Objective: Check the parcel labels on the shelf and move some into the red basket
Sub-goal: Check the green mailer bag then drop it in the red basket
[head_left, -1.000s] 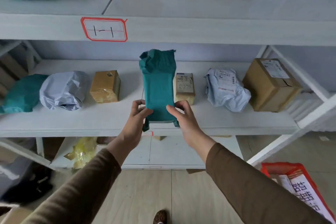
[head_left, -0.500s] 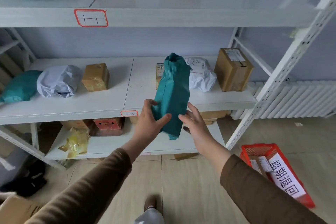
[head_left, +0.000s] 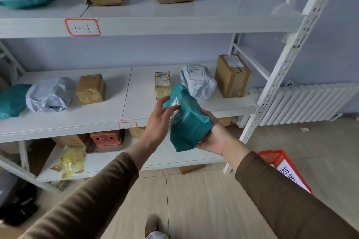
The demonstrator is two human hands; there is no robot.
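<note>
A teal plastic parcel (head_left: 189, 120), crinkled and folded at its ends, is held tilted in front of the middle shelf (head_left: 97, 120), a white label showing on its left face. The right hand (head_left: 212, 137) cups it from beneath, fingers curled round it; the left hand (head_left: 160, 120) lays fairly straight fingers on the label. The red basket (head_left: 281, 169) sits on the floor at lower right.

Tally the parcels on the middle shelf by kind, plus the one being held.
Brown boxes: 3
Grey bags: 2
Shelf teal bag: 1
Held teal bag, in the right hand: 1
Total: 7
</note>
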